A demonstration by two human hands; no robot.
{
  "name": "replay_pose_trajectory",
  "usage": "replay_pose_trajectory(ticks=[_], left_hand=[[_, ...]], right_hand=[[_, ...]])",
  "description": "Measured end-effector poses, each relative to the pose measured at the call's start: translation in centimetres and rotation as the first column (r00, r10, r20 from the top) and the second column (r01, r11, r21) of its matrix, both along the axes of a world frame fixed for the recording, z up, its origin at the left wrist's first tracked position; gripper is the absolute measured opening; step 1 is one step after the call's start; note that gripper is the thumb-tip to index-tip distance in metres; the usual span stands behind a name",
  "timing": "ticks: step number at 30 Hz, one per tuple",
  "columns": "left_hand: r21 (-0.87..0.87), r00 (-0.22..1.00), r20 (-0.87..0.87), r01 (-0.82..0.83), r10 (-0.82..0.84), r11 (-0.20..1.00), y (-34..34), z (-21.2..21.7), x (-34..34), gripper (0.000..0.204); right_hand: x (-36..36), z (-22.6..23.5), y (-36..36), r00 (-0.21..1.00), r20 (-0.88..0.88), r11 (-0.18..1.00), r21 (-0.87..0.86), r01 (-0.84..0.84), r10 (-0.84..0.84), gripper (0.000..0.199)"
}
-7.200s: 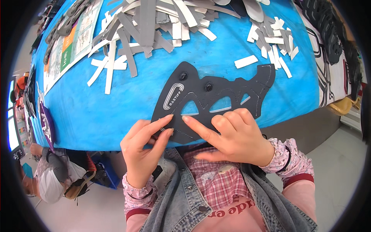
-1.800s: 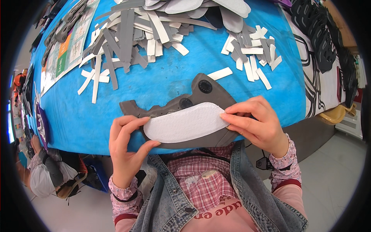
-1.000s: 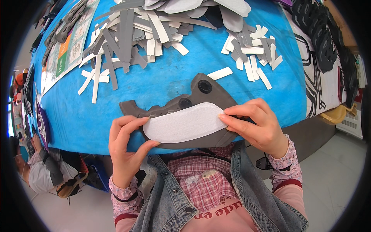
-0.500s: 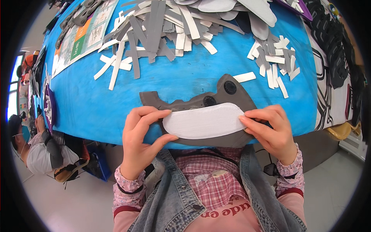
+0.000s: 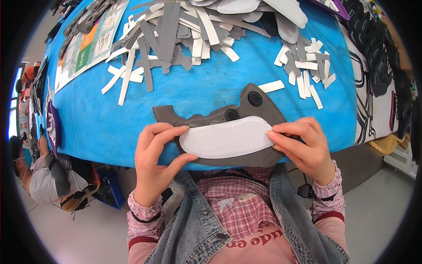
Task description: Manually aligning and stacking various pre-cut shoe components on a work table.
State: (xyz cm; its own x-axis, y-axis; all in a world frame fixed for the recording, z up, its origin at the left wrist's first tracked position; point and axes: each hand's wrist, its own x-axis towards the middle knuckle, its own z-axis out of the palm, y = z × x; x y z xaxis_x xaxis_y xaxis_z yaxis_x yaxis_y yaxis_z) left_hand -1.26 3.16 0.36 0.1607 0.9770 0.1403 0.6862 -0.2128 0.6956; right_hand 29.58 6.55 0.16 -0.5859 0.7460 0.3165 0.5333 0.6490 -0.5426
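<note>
A white elongated pad (image 5: 226, 138) with rounded ends is stretched between my two hands. My left hand (image 5: 156, 154) pinches its left end between thumb and fingers. At the other end, my right hand (image 5: 303, 145) grips the tip with thumb and fingertips. Behind and partly under the pad is a dark grey moulded plastic part (image 5: 279, 115), with two round black knobs or discs on its upper side. It lies at the near edge of the blue-covered table, its middle hidden by the pad. Whether the pad touches it, I cannot tell.
Grey and white strips (image 5: 169, 37) form a heap at the far side, with more pads (image 5: 239, 5) above. A smaller strip pile (image 5: 303, 64) lies right of it. A printed sheet (image 5: 85, 55) is far left. Black parts (image 5: 373, 57) line the right. A seated person (image 5: 48, 176) works at left.
The whole view has shifted slightly, so the table things appear a little further left. Both hands keep their hold on the white pad.
</note>
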Motion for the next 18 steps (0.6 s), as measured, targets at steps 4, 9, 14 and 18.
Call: replay_pose_trajectory(ticks=[4,9,14,18], left_hand=[[0.007,1.000,-0.001,-0.004,0.004,1.000,-0.01,0.02,0.02,0.052],[0.015,1.000,0.001,-0.003,0.003,1.000,0.01,0.06,0.00,0.052],[0.013,1.000,-0.025,0.013,-0.013,1.000,0.07,0.03,0.01,0.052],[0.026,0.999,0.053,-0.015,0.013,1.000,-0.11,-0.21,-0.06,0.046]], right_hand=[[-0.02,-0.04,-0.06,1.000,0.003,1.000,-0.003,-0.001,0.001,0.038],[-0.06,-0.02,-0.01,1.000,0.005,1.000,-0.002,-0.004,0.004,0.039],[-0.04,-0.05,0.00,1.000,0.007,1.000,0.000,-0.006,0.006,0.039],[-0.20,0.09,-0.03,1.000,0.017,1.000,0.003,0.008,-0.008,0.039]])
